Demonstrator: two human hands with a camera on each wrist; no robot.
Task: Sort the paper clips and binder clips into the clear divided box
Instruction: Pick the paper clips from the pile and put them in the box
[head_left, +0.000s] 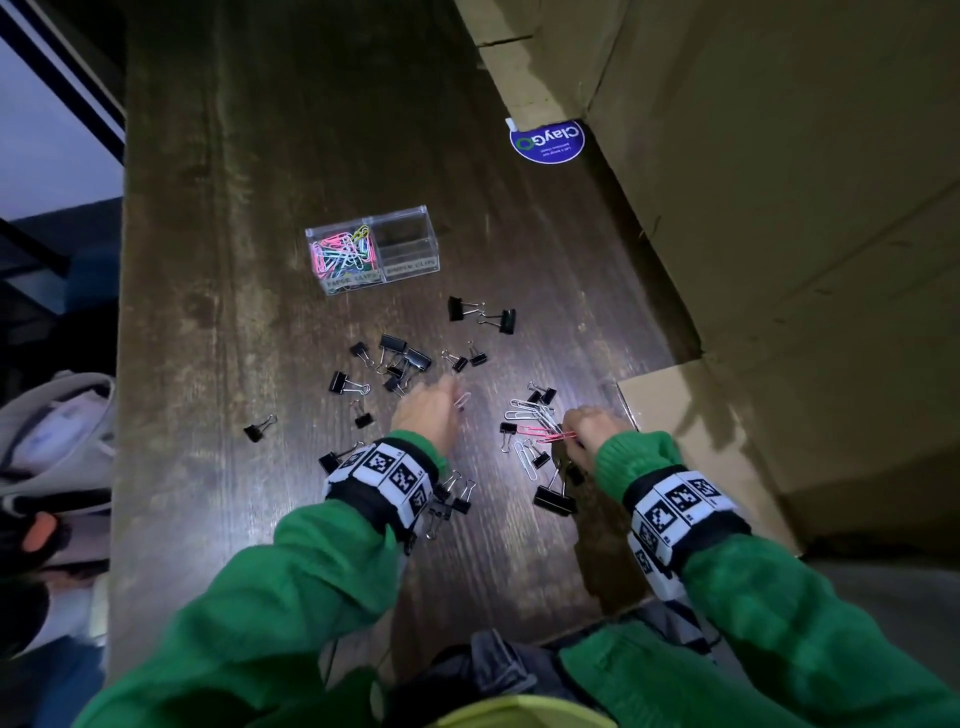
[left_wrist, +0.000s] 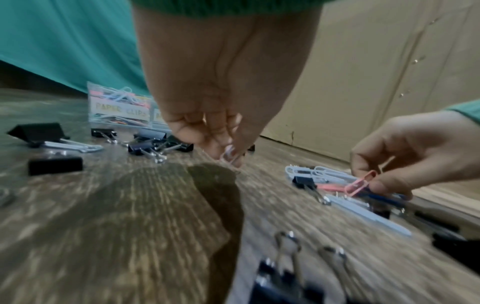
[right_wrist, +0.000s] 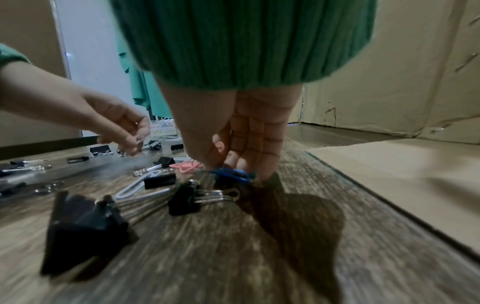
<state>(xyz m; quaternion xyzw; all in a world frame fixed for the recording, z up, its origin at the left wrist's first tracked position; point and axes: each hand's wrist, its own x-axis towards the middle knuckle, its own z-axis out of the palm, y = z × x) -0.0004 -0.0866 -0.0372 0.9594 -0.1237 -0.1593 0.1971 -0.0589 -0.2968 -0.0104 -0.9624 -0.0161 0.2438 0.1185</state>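
The clear divided box (head_left: 371, 249) stands mid-table; its left cell holds coloured paper clips (head_left: 343, 252), and its right cell (head_left: 405, 240) looks bare. Black binder clips (head_left: 400, 358) lie scattered in front of it. My left hand (head_left: 452, 395) pinches a pale paper clip (left_wrist: 230, 157) just above the wood. My right hand (head_left: 574, 439) pinches pink paper clips (head_left: 545, 434) and a blue one (right_wrist: 232, 173) at a small pile of white paper clips (head_left: 524, 413) mixed with binder clips.
Large cardboard boxes (head_left: 779, 208) wall the right side, and a cardboard flap (head_left: 691, 441) lies on the table beside my right hand. A round blue sticker (head_left: 547, 141) sits at the back. More binder clips (head_left: 553, 501) lie near my wrists. The table's left edge (head_left: 122, 364) drops off.
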